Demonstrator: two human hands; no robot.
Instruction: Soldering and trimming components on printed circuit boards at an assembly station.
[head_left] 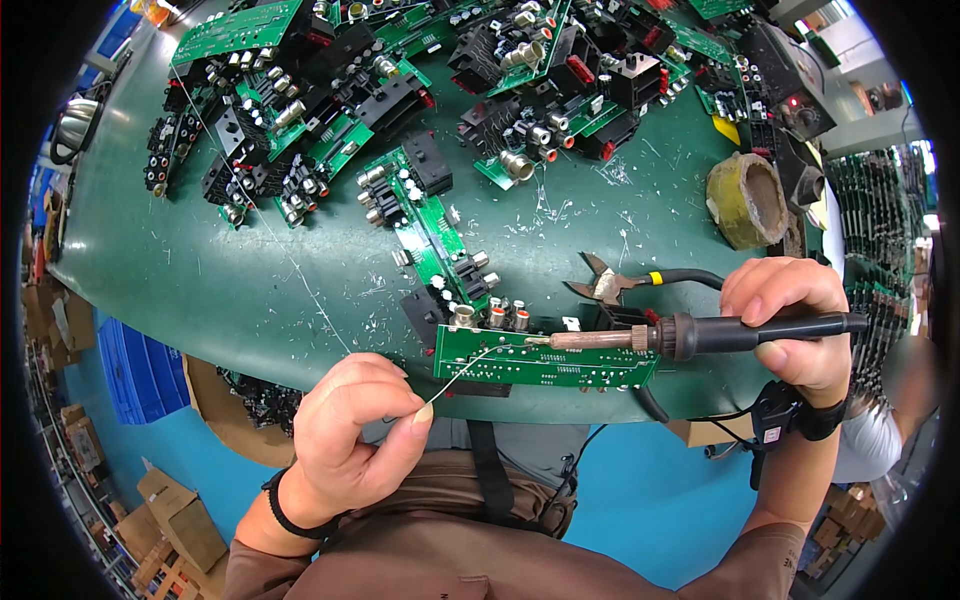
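A green circuit board (600,372) lies solder side up at the table's near edge, with metal and orange-ringed jacks along its far side. My right hand (790,318) is closed around the dark handle of a soldering iron (595,340), whose tip rests at the board's upper left part. Between thumb and fingers, my left hand (365,430) pinches a thin solder wire (462,374). The wire's end reaches the board close to the iron's tip. Just beyond the board lie side cutters (610,284) with dark handles and a yellow band, jaws spread. Another circuit board (428,235) lies beyond, component side up.
Piles of assembled boards (330,120) cover the far side of the green table (180,270). At the right stand a yellow roll-shaped holder (745,200) and a dark box with a red light (800,110). A blue crate (145,370) sits below at left; a person (885,430) is at right.
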